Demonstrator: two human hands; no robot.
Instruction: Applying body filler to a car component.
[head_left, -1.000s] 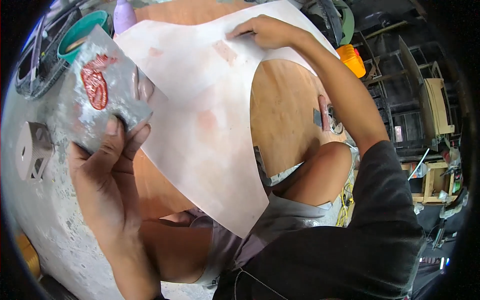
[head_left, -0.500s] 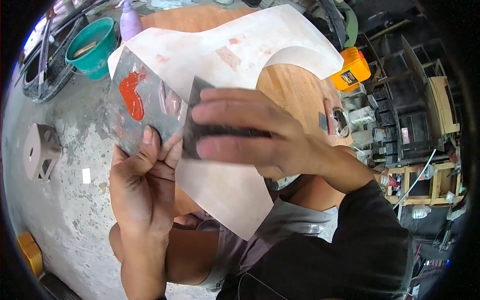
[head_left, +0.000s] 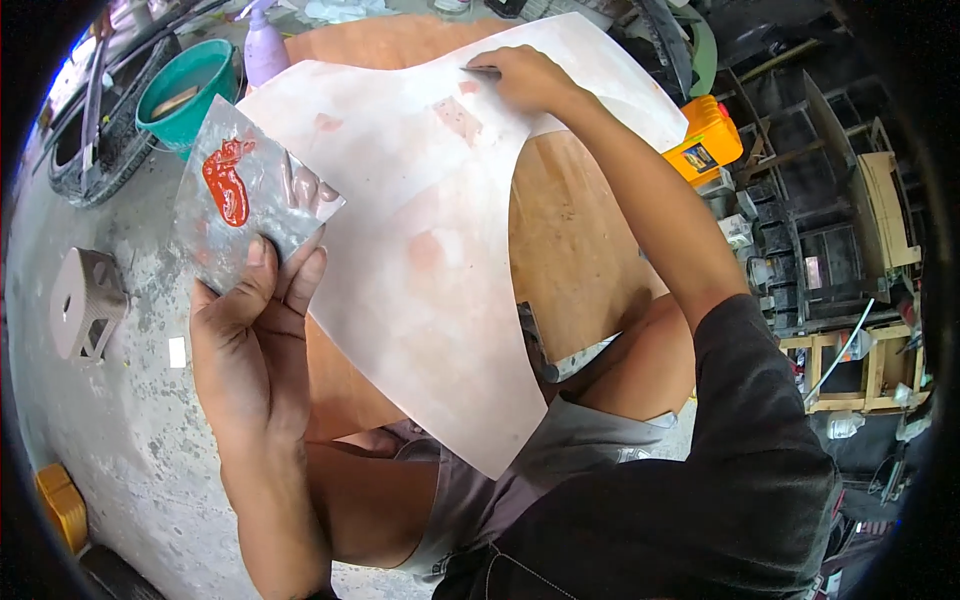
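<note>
The white panel [head_left: 430, 270] lies across the person's lap and over a round wooden table [head_left: 560, 250]. Near the panel's far edge, the right hand [head_left: 525, 78] presses a thin scraper [head_left: 482, 70] flat to the surface, fingers pinched together on it, beside a pinkish filler patch [head_left: 458, 118]. Left of the panel, the left hand [head_left: 250, 330] holds up a grey mixing board [head_left: 250, 205], thumb and fingers clamped on its lower edge; a red blob of putty [head_left: 226, 182] sits on it. Spreading filler seems to be the step in hand. The next move likely calls for a steady, flat draw of the blade. A teal bucket [head_left: 190, 90] stands beyond the board.
</note>
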